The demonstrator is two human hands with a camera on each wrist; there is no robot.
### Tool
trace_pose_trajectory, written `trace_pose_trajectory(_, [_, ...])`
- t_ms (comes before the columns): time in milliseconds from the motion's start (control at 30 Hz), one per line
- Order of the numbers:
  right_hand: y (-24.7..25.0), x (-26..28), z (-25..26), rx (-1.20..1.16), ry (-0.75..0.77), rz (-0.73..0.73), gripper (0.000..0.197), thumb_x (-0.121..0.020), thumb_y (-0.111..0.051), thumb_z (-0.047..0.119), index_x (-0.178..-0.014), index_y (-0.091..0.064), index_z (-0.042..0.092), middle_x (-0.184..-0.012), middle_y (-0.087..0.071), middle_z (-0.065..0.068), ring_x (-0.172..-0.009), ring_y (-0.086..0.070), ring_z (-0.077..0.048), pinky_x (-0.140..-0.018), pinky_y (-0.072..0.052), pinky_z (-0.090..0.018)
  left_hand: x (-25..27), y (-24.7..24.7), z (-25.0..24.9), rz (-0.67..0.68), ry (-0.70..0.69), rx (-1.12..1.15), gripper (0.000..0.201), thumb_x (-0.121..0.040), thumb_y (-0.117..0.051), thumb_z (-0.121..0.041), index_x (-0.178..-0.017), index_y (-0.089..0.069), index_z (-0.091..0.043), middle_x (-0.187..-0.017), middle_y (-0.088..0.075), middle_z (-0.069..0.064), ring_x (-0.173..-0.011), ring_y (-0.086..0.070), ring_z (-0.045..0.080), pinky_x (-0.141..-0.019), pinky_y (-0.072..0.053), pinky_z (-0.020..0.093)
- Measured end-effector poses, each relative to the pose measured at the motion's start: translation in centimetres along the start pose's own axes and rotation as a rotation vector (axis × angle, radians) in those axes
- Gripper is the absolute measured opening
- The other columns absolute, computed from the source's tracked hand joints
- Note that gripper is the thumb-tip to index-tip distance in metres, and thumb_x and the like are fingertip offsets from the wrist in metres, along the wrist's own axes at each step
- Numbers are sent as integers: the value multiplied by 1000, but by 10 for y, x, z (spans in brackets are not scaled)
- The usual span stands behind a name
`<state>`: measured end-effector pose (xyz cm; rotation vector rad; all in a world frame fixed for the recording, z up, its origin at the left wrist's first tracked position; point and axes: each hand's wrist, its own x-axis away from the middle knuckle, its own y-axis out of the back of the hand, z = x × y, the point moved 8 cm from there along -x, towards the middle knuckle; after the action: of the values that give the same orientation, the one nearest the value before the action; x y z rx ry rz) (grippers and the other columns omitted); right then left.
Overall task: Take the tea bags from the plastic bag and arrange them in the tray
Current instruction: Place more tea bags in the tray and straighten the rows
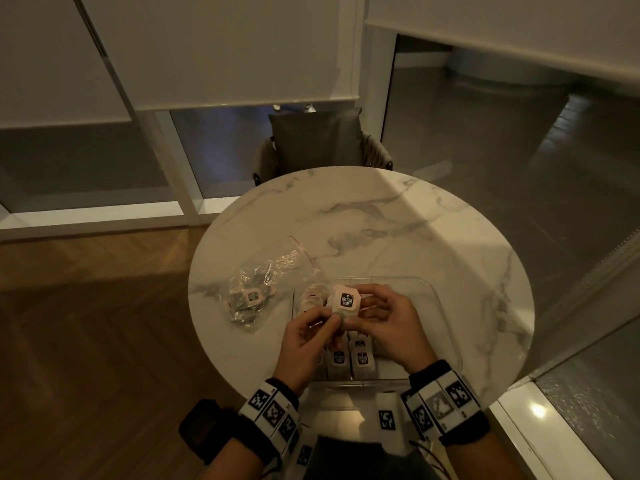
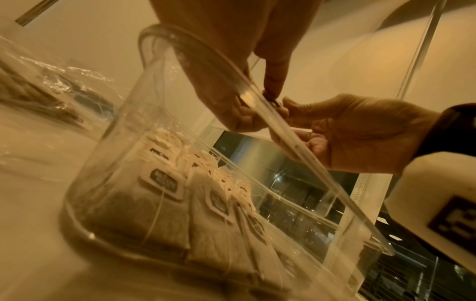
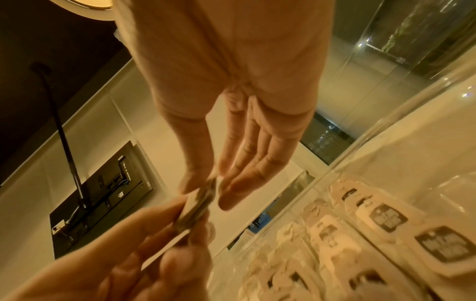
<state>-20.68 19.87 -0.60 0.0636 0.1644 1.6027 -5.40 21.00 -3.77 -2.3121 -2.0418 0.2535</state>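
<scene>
Both hands pinched one tea bag [image 1: 344, 308] between them, right over the tray [image 1: 434, 296]. Left hand [image 1: 304, 336] had its lower edge, right hand [image 1: 389, 322] the other side.

The scene is dimly lit and warm-tinted. Wrist views are blurred and bent at the edges; glare is seen on the floor [image 1: 537, 409].
</scene>
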Motion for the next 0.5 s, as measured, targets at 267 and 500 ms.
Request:
trace_pose_trajectory(267, [17, -22, 38, 501, 104, 225, 5, -78, -81, 26, -78, -77, 22, -75, -73, 7, -68, -64, -3, -63, -51, -18, 3, -3, -4, -39, 16, 42, 20, -87, -66, -12, -99, -69, 4, -77, -69, 6, -65, -64, 15, -63, -54, 27])
trace_pose_trajectory(500, [27, -30, 4, 1150, -134, 631, 22, -71, -81, 22, -62, -62, 29, -65, -63, 13, -65, -59, -4, -67, -52, -24, 2, -2, 1, -40, 44, 2, 16, -89, -64, 3, -104, -66, -2, -79, -66, 13, -62, -64, 18, -63, -54, 26])
